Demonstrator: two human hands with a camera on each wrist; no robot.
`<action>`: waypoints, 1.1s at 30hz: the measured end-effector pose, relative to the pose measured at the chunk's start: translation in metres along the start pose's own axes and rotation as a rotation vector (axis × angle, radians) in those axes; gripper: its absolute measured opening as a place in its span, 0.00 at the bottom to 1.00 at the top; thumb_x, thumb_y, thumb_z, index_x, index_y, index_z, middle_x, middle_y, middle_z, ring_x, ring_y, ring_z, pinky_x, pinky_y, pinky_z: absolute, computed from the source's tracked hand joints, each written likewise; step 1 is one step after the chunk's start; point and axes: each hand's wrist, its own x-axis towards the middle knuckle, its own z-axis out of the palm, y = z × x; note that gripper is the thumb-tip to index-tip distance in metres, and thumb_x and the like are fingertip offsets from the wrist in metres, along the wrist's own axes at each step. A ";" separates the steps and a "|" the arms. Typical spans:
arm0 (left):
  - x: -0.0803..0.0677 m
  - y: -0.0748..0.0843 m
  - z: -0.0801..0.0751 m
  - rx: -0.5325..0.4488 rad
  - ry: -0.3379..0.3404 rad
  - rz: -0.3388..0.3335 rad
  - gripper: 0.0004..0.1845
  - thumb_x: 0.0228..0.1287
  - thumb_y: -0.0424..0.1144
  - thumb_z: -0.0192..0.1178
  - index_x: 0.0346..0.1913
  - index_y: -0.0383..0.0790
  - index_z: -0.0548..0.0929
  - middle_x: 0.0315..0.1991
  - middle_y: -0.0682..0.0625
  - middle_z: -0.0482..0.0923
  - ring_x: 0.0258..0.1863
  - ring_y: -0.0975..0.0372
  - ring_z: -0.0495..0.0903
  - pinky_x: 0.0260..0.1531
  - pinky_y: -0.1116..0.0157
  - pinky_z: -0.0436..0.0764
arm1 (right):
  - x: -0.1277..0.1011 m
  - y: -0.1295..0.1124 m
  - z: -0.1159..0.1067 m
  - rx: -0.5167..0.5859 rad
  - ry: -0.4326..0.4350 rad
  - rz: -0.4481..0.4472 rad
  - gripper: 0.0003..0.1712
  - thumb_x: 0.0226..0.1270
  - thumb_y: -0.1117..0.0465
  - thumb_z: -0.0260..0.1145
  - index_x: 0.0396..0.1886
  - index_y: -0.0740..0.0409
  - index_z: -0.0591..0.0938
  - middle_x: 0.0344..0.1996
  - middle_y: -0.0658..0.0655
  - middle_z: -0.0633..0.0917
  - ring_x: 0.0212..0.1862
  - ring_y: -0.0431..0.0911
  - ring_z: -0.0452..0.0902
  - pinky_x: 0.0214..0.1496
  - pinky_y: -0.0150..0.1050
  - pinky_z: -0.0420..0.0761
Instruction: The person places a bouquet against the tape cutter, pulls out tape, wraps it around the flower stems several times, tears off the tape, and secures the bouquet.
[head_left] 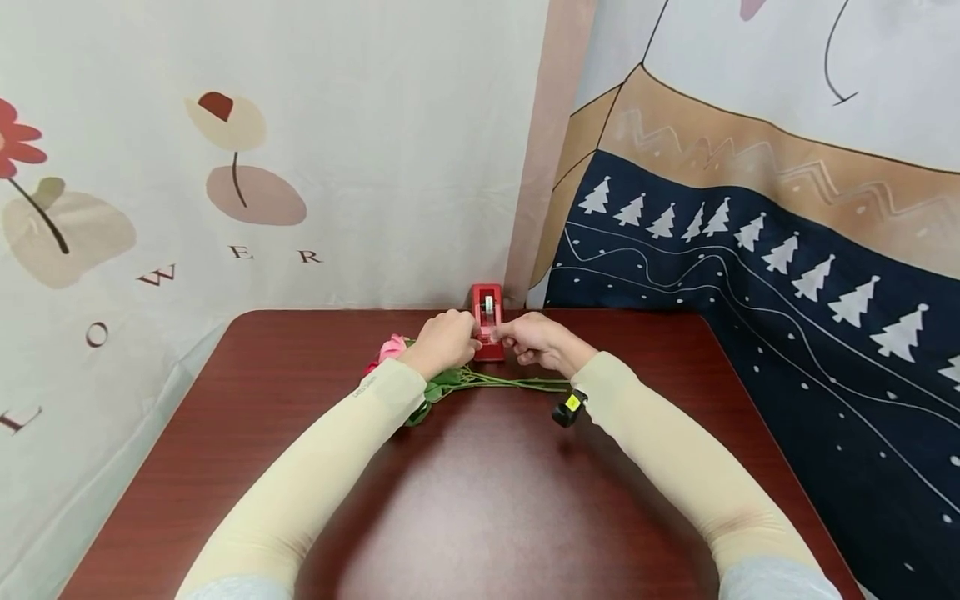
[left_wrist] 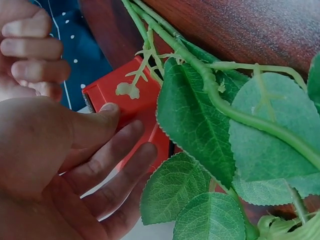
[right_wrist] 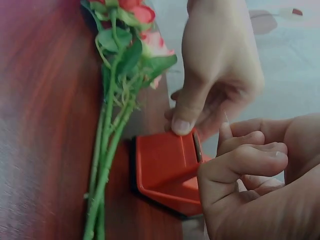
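Note:
A red tape dispenser (head_left: 490, 352) stands near the table's far edge, between both hands. My left hand (head_left: 444, 340) grips it at the front, the thumb pressed on its side and the fingers round behind, as the right wrist view shows. At the dispenser's front, my right hand (head_left: 542, 340) has its fingers curled, thumb and index finger pinching the end of the clear tape (right_wrist: 225, 118), of which only a thin sliver shows. Close on the near side lie artificial roses (right_wrist: 155, 45), pink and red, their green stems (head_left: 517, 383) pointing right. My left forearm partly covers their leaves (left_wrist: 195, 115).
The dark red wooden table (head_left: 480, 500) ends just behind the dispenser. A pale printed curtain (head_left: 405, 167) hangs behind it, and a navy cloth with white trees (head_left: 675, 267) hangs at the right. A small black device (head_left: 567, 410) with a yellow label sits at my right wrist.

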 end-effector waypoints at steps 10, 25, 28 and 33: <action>0.001 -0.003 0.000 0.015 0.005 -0.019 0.07 0.78 0.42 0.69 0.46 0.44 0.94 0.40 0.50 0.92 0.41 0.56 0.88 0.45 0.51 0.88 | -0.021 0.022 0.008 -0.022 -0.062 0.009 0.13 0.76 0.61 0.68 0.48 0.70 0.86 0.22 0.48 0.73 0.19 0.37 0.57 0.22 0.29 0.60; 0.004 -0.003 0.004 0.025 0.014 -0.011 0.07 0.77 0.43 0.70 0.43 0.45 0.94 0.37 0.51 0.91 0.36 0.57 0.87 0.41 0.52 0.87 | -0.042 0.039 0.019 -0.066 -0.093 0.001 0.14 0.80 0.60 0.66 0.46 0.70 0.86 0.21 0.47 0.73 0.18 0.37 0.57 0.22 0.29 0.58; 0.004 -0.002 0.005 0.043 0.020 -0.009 0.07 0.77 0.43 0.70 0.42 0.45 0.93 0.37 0.51 0.91 0.35 0.56 0.87 0.40 0.52 0.87 | -0.042 0.042 0.018 -0.075 -0.100 0.008 0.14 0.80 0.60 0.66 0.45 0.70 0.85 0.21 0.47 0.73 0.18 0.37 0.56 0.21 0.29 0.58; 0.003 0.001 0.005 0.081 0.032 -0.015 0.08 0.77 0.44 0.70 0.41 0.44 0.92 0.36 0.49 0.90 0.34 0.56 0.87 0.38 0.52 0.88 | -0.042 0.045 0.016 -0.087 -0.119 0.009 0.16 0.80 0.60 0.66 0.49 0.73 0.85 0.21 0.48 0.73 0.18 0.37 0.56 0.20 0.29 0.58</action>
